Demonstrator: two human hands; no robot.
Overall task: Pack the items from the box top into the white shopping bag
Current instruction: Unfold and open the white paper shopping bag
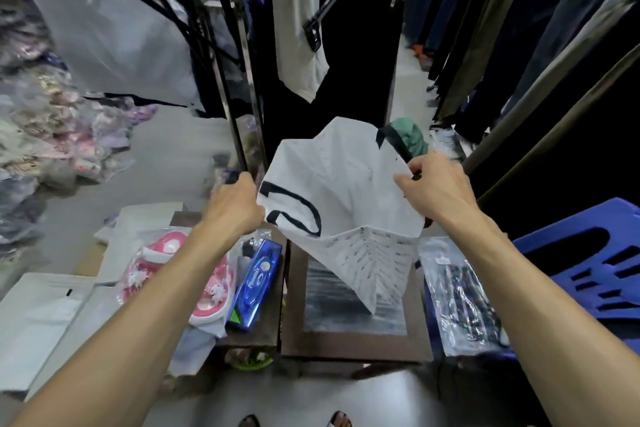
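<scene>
I hold the white shopping bag [341, 191] with black handles above the brown box top [353, 340]. My left hand [237, 204] grips the bag's left edge near one black handle. The bag's right rim is pinched by my right hand [438, 189]. The bag hangs folded, its printed side gusset pointing down at the box. On the left part of the box lie a blue packaged item [254, 286] and pink slippers in a clear wrapper [180, 277]. A clear packet with a dark patterned item [462, 302] lies at the right.
White flat packages [41, 315] lie at the left. A blue plastic stool [588, 263] stands at the right. Racks of dark hanging clothes [519, 45] fill the back and right. Wrapped garments [45, 135] are piled at far left. My feet show below the box.
</scene>
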